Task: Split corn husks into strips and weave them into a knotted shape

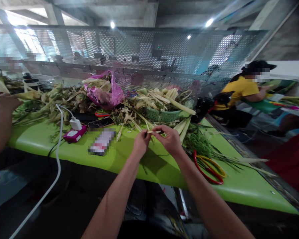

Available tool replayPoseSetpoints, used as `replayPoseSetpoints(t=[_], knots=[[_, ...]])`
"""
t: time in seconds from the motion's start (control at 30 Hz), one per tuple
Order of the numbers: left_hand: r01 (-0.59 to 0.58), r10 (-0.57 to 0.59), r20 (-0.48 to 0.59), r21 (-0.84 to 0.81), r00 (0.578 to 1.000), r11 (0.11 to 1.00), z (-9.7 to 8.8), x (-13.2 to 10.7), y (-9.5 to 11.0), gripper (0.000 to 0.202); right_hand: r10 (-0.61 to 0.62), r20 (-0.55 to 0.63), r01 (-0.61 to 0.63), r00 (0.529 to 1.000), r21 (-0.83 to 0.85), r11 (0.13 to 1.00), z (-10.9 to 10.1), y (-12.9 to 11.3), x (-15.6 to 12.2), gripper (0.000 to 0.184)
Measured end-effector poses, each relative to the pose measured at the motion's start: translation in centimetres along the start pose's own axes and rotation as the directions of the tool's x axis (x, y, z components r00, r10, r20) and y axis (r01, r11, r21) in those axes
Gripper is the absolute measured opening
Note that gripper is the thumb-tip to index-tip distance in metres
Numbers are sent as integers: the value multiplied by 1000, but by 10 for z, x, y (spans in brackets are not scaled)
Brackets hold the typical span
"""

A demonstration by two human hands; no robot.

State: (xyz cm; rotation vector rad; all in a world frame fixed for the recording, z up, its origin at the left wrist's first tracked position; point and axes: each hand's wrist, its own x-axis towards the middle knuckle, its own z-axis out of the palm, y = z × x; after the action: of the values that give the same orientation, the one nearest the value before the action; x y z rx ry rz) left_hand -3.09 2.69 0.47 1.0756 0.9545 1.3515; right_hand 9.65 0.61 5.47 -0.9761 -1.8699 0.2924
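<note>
Over the lime-green table (154,166), my left hand (141,143) and my right hand (169,138) pinch the two ends of a thin pale leaf strip (154,131). Both hands are closed on it, the fingertips close together, a little above the table surface. Just behind them lies a pile of pale palm-leaf strips and husks (129,116), and a green plastic basket (164,115) filled with more strips. Red-handled scissors (208,166) lie on the table to the right of my right forearm.
A pink plastic bag (106,93) sits on the leaf pile. A phone (101,122), a white charger on a pink power bank (75,132) and a white cable (57,166) lie at left. Another person's arm (0,116) rests at far left; a person in yellow (241,91) sits at right.
</note>
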Motion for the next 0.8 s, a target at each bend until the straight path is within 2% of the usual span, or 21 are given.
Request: replayPoseSetpoints(t=[0.1, 0.3, 0.4, 0.5, 0.67, 0.8], knots=[[-16, 21, 47, -94, 999, 995, 0, 0, 5, 12, 51, -20, -51, 998, 26, 998, -5, 5, 1, 12], [125, -93, 101, -375, 991, 918, 0, -5, 12, 11, -41, -49, 43, 998, 40, 998, -7, 10, 4, 9], [202, -163, 122, -458, 979, 866, -1, -7, 13, 14, 4, -37, 0, 999, 97, 995, -7, 15, 3, 9], [205, -166, 127, -437, 978, 876, -1, -8, 13, 15, 58, -17, -55, 998, 140, 989, -5, 17, 1, 11], [168, -122, 146, -363, 982, 917, 0, -5, 8, 13, 71, 48, -80, 996, 197, 977, -3, 16, 0, 11], [186, -133, 172, -341, 976, 922, 0, -6, 6, 13, 103, 107, -128, 989, 258, 958, -4, 17, 1, 13]])
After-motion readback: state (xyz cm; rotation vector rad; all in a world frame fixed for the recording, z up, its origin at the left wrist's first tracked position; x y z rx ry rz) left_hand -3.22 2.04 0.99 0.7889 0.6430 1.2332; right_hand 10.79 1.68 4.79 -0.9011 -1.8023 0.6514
